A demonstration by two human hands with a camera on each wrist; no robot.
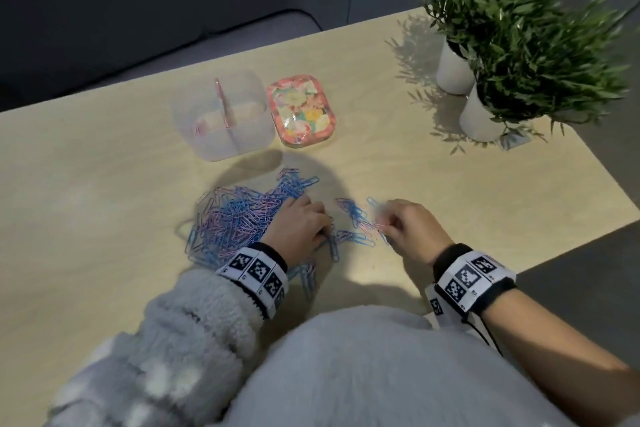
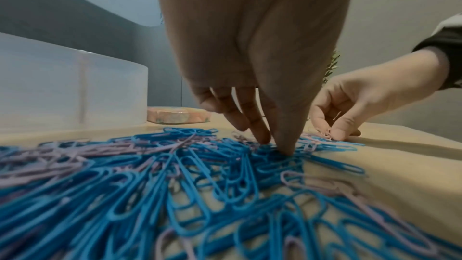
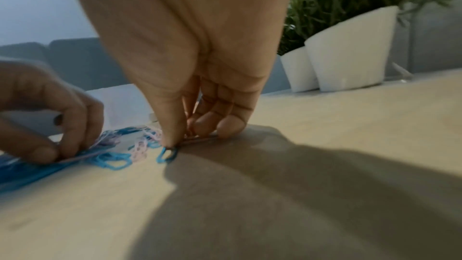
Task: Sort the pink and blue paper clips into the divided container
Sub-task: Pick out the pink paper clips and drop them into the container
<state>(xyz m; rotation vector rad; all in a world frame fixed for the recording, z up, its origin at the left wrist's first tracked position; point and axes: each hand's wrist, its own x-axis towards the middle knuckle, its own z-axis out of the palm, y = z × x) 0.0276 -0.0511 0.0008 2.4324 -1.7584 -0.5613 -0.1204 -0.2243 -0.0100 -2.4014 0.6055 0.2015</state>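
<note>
A heap of blue and pink paper clips (image 1: 239,218) lies on the wooden table (image 1: 104,201). My left hand (image 1: 322,236) sits at the heap's right edge, thumb and fingertips (image 2: 262,137) dug into the blue clips and pinching some. To its right, a small scatter of clips (image 1: 353,215) lies apart. There my right hand (image 1: 388,227) pinches a pink clip (image 2: 325,135) against the table, with a blue clip (image 3: 167,155) by the thumb. The clear divided container (image 1: 221,118) stands behind the heap, with a few pink clips in its left half.
A floral tin lid (image 1: 301,111) lies just right of the container. Two potted plants in white pots (image 1: 453,69) stand at the far right corner. The table edge runs diagonally close to my right wrist. A fleecy sleeve covers my left forearm.
</note>
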